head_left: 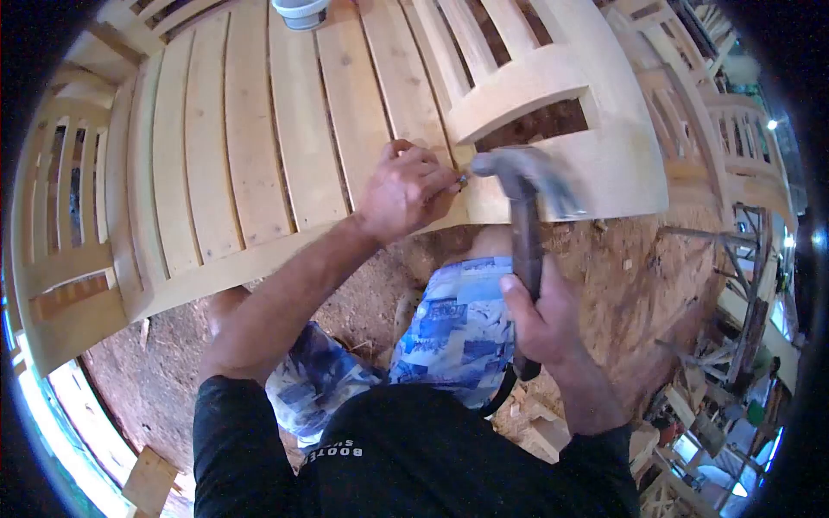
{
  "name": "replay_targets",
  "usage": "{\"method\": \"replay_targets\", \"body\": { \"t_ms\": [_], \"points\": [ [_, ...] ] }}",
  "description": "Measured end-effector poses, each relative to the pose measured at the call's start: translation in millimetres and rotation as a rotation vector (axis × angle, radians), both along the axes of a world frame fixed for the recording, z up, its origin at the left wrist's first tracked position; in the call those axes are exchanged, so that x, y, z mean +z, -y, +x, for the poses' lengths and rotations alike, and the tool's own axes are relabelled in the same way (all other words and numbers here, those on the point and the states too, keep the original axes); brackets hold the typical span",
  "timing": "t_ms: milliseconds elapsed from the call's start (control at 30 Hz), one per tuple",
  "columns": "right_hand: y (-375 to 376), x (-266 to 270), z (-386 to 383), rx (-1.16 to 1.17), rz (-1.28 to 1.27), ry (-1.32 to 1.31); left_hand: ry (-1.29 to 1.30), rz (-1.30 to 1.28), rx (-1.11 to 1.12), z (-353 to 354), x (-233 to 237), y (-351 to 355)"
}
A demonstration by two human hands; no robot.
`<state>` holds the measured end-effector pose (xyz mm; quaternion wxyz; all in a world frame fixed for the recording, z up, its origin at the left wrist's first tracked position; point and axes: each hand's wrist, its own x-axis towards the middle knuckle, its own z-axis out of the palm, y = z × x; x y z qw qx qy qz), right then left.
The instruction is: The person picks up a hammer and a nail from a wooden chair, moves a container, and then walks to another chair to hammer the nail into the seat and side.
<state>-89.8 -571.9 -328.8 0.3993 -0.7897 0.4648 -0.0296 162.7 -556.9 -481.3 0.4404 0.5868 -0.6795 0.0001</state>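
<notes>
A hammer [526, 226] with a dark handle is gripped in my right hand [550, 318]; its head is partly blurred and its striking face is close to a small metal piece [463, 181]. My left hand [408, 192] pinches that piece between thumb and fingers, against the wood where the slatted seat meets the curved end part. The wooden bench [294, 129] has long pale slats with narrow gaps. Its end part [617, 164] has a curved rail and an opening. How far the small piece sits in the wood cannot be made out.
A small white container [301, 12] stands on the slats at the top. The bench's other slatted end [73, 190] is at the left. More wooden furniture [744, 138] stands at the right, above scattered wood scraps [691, 406]. Wood shavings lie on the brown ground [604, 285].
</notes>
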Motion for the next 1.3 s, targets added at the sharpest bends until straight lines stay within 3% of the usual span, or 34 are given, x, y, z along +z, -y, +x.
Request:
{"method": "replay_targets", "body": {
  "t_ms": [100,133,300,500,533,567,600,833,933,1000,1133,1300],
  "points": [
    [-7,-11,2,0.042,-0.366,0.372,-0.035,0.046,-0.010,-1,7,-4],
    [-5,-18,-12,0.076,-0.345,0.328,-0.044,0.052,-0.002,-2,4,-4],
    [-18,-22,-4,-0.009,0.082,0.435,-0.334,0.119,0.138,14,34,-30],
    [-27,-57,21,-0.038,0.543,0.529,-0.203,0.140,0.409,80,36,-93],
    [-29,-60,28,-0.070,0.576,0.533,-0.384,0.189,0.460,91,39,-92],
    [-30,-60,33,-0.104,0.605,0.538,-0.567,0.236,0.505,104,42,-86],
    [-31,-58,37,-0.132,0.659,0.556,-0.582,0.233,0.496,118,38,-79],
    [-34,-70,29,-0.152,0.639,0.587,-0.351,0.300,0.323,165,40,55],
    [-31,-87,10,-0.009,0.497,0.501,-0.400,0.288,0.256,176,24,104],
    [-28,-90,3,0.094,0.383,0.412,-0.283,0.372,0.309,180,16,117],
    [-27,-76,4,0.014,0.577,0.417,-0.264,0.401,0.325,181,7,125],
    [-28,-81,5,-0.003,0.571,0.426,-0.177,0.329,0.400,176,4,125]
  ]
}}
